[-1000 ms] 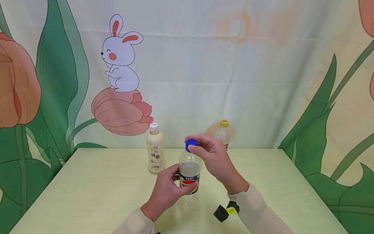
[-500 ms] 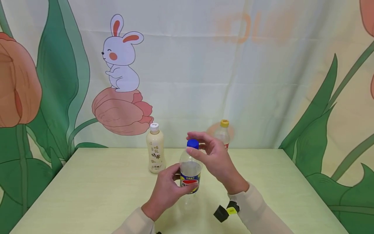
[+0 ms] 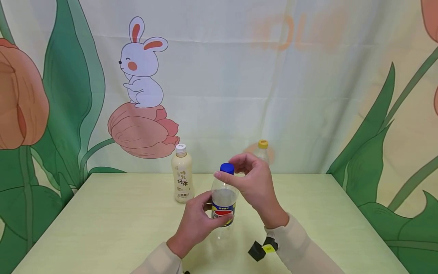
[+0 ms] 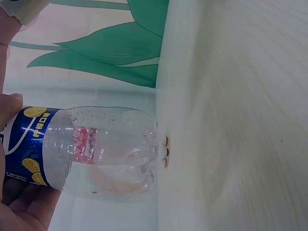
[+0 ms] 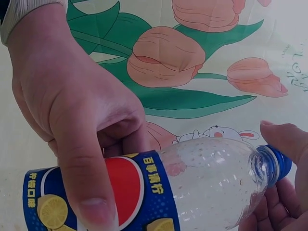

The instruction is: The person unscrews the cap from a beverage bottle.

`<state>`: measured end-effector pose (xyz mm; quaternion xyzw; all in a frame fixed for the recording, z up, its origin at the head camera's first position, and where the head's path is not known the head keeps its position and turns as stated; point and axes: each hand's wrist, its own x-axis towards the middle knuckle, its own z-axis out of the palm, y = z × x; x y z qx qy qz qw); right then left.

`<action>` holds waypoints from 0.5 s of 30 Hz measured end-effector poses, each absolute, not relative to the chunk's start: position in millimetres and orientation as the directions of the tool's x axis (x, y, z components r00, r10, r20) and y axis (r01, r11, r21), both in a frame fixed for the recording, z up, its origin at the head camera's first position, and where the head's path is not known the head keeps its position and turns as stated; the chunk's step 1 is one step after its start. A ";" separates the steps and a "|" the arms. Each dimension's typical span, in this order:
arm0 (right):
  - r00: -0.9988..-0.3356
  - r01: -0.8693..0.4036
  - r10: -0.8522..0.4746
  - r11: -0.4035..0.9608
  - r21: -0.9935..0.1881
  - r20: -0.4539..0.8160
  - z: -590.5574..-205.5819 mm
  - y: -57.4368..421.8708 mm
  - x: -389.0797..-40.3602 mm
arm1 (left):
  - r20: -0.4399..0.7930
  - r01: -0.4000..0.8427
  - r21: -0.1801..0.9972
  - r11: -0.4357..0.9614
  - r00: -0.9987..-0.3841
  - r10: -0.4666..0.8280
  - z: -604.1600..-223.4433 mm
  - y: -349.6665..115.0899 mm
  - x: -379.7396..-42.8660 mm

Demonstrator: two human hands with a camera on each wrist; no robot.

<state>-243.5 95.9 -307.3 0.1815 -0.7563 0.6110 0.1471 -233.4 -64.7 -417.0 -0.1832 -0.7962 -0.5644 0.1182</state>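
A clear plastic soda bottle [image 3: 224, 195] with a blue lemon-printed label and blue cap [image 3: 227, 168] stands upright before me. My left hand [image 3: 193, 224] grips it around the label, thumb across the front. In the left wrist view, the base of the bottle [image 4: 110, 154] is right at the tabletop. My right hand [image 3: 256, 184] is up at the cap, its thumb stretched across the neck and its fingers loosely bent to the right of the cap. The right wrist view shows the thumb lifted off the cap [image 5: 275, 166], with the fingers below it.
A cream milk tea bottle [image 3: 182, 177] with a white cap stands behind to the left. Behind my right hand, a clear bottle with a yellow cap [image 3: 262, 144] is mostly covered. A printed curtain [image 3: 219, 95] hangs behind the pale table [image 3: 113, 217].
My right thumb and fingers have loosened from the cap and the hand has turned and shifted slightly right. The bottle has moved slightly right, still gripped by my left hand.
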 end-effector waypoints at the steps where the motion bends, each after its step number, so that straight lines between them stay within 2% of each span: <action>1: -0.892 -0.452 -0.094 0.190 -0.871 0.442 -306.8 95.9 -243.2 | 0.393 0.424 0.856 0.296 -0.906 0.159 -416.9 -64.7 -233.5; 15: -0.899 -0.431 -0.147 0.131 -0.893 0.413 -300.7 98.0 -239.2 | 0.406 0.438 0.849 0.296 -0.899 0.167 -413.5 -66.1 -232.4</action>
